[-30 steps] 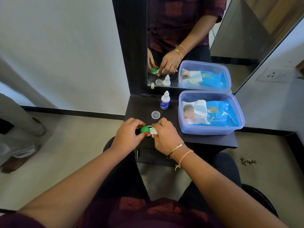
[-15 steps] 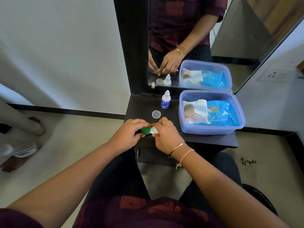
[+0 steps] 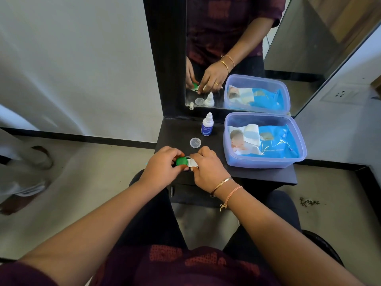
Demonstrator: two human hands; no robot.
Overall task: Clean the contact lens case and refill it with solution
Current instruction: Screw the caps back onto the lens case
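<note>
The white contact lens case (image 3: 192, 163) lies at the near edge of the small dark table (image 3: 253, 174). Its left well carries a green cap (image 3: 181, 161). My left hand (image 3: 162, 165) pinches that green cap between thumb and fingers. My right hand (image 3: 208, 168) grips the white right half of the case, covering most of it. A loose clear cap (image 3: 195, 143) lies on the table just behind my hands. The small white solution bottle (image 3: 207, 125) with a blue label stands upright farther back, uncapped, near the mirror.
A translucent blue tub (image 3: 296, 139) holding a blue pack of wet wipes (image 3: 274, 141) fills the table's right side. A dark-framed mirror (image 3: 237, 48) rises behind the table. Another person's foot (image 3: 22, 182) stands on the floor at far left.
My left fingers have shifted around the green cap, which stays at the same spot. The right hand keeps its hold on the case. The person at left has moved a little.
</note>
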